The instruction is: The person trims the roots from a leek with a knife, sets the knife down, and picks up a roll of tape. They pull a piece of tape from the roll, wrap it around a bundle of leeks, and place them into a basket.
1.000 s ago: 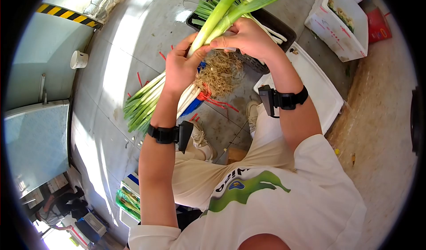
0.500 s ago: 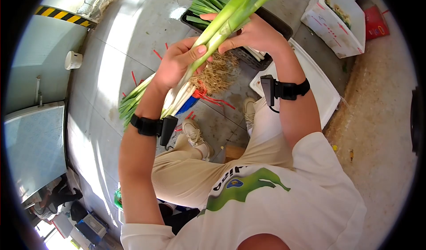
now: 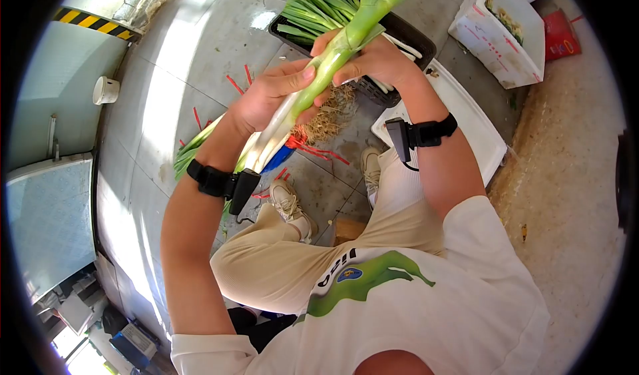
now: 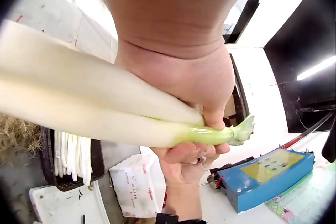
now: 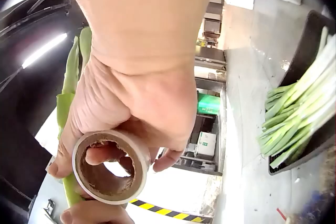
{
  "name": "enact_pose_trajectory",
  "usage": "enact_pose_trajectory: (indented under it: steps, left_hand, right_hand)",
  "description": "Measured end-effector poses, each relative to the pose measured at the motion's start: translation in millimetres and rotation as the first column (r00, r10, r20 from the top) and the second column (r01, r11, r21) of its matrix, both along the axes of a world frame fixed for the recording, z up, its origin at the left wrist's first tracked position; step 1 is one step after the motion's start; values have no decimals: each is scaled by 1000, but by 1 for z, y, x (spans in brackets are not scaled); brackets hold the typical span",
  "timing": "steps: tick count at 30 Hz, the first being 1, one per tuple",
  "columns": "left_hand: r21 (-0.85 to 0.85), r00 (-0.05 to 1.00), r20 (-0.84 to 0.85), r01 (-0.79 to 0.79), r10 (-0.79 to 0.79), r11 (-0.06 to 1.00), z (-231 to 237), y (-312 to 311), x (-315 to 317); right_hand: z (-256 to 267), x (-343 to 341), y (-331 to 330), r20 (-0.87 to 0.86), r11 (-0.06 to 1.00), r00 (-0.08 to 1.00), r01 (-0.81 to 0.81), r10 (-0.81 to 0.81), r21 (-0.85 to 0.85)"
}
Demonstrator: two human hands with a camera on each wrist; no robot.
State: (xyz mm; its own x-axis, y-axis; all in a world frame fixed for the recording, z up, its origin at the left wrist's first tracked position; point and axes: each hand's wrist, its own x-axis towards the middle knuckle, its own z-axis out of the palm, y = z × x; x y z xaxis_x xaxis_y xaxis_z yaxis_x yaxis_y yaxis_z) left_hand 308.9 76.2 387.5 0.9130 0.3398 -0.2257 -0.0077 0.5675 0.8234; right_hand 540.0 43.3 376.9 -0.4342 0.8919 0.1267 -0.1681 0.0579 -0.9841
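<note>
Two long leeks [image 3: 356,32], green above and white below, slant across the front of me. My left hand [image 3: 266,98] grips them around the stalks, thumb on top, with the white ends extending past it toward my knee. Higher up, my right hand [image 3: 376,58] is at the green part, its thumb beside the stalks. In the right wrist view, a roll of tape [image 5: 113,186] with a brown cardboard core sits in my right hand, one finger passing through it. The left wrist view shows the white shanks [image 4: 79,85] side by side under my left palm.
A black crate [image 3: 426,45] of leeks stands on the floor ahead. Below my hands lies a leek bundle with tangled roots [image 3: 336,112] and red strips [image 3: 326,154]. To the right are a white foam lid [image 3: 466,125], a foam box [image 3: 492,48] and a red package [image 3: 560,35].
My left hand and forearm have swung left, and the leeks have shifted down, their white ends now reaching lower left. My right hand's fingers have come closer around the stalks.
</note>
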Motion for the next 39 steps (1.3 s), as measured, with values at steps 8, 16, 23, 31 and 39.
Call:
enact_pose_trajectory:
  steps: [8,16,23,31,39]
  left_hand:
    - [280,927,-38,-349,374,894,-1,-18,6]
    - [986,747,-66,151,661,-73,5,-37,-13]
    - [916,611,-25,331,791,-226,-30,-42,-53]
    - [947,585,-263,309,767,89,-27,-39,-58]
    - [923,571,268,80,776,-378,-25,-36,0]
  right_hand:
    - [-10,-9,3,-120,987,983,147,-137,73]
    - [-6,-11,4,-233,930,905,320,-356,-180]
    - [-8,-2,10,-232,883,858,411,-459,-226]
    - [-1,-19,4,-195,872,859,427,-474,-240]
    - [-10,-32,4,-246,844,834,391,-493,-368]
